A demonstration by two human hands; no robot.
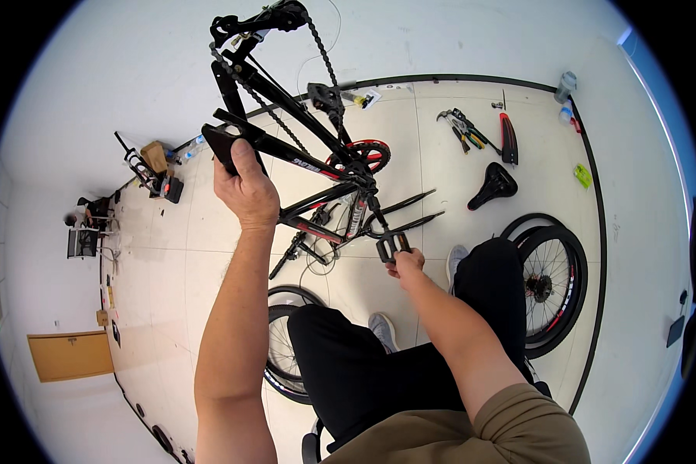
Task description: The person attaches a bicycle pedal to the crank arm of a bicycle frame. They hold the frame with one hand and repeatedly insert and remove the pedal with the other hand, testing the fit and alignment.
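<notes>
A black bicycle frame (311,220) with red and white markings stands tilted in front of me, without its wheels. My left hand (249,189) is closed around a dark, flat-faced part (223,145) at the frame's upper left; which part it is I cannot make out. Lower right, my right hand (406,264) grips a black pedal (393,246) on the crank arm. Beside the crank sits a red and black chainring (373,156). A slack chain (277,116) stretches up to the rear derailleur (286,15). The other pedal (326,99) points away from me.
Two wheels (574,301) lie overlapping by my right leg, others (277,379) by my left. A saddle (493,185), red-black mudguard (508,139) and hand tools (464,130) lie on the floor to the right. Handlebars (292,251) and a black fork (414,220) rest beneath the frame.
</notes>
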